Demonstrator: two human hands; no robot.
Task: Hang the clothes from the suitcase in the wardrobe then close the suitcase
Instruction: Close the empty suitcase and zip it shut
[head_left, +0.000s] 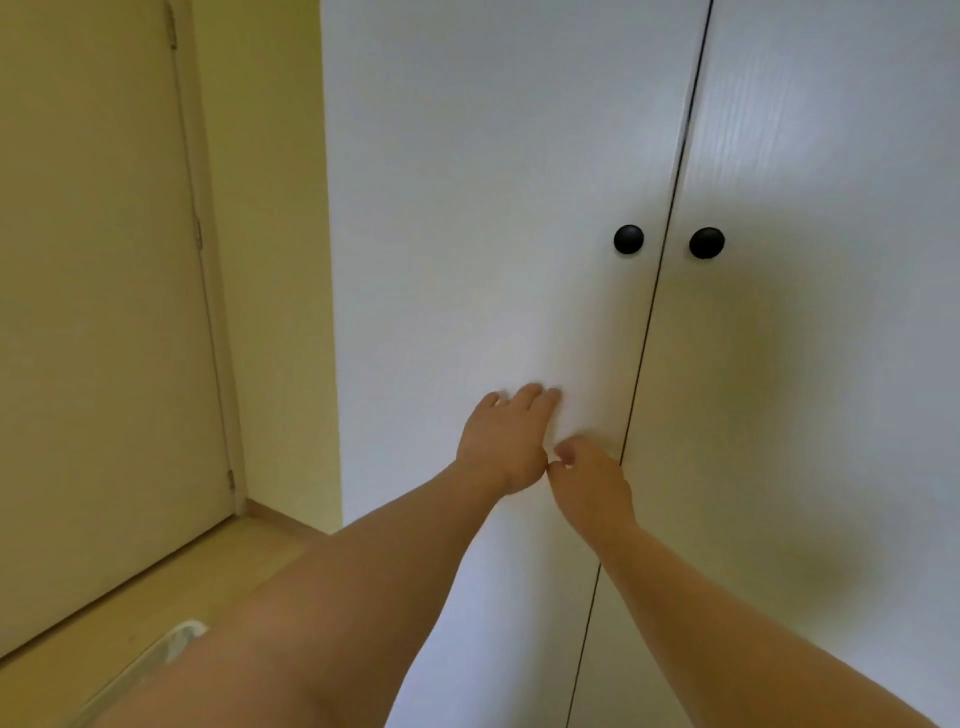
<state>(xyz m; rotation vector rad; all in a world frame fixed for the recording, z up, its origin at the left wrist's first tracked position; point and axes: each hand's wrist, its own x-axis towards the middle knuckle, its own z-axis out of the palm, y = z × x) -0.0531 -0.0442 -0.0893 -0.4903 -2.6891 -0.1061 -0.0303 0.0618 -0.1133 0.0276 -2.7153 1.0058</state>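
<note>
White wood-grain wardrobe (467, 156), flat doors closed, round black knob (628, 239) on each. Below knob: left hand (501, 441) fingers straight, flat on left door; right hand (592, 483) lower, at seam, blurred, fingers bent, grip cannot tell

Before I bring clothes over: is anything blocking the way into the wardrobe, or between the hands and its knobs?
Yes. The white wardrobe's left door and right door are shut, closing off the inside. Nothing visible lies between the left hand or right hand and the round black left knob and right knob above them.
</note>
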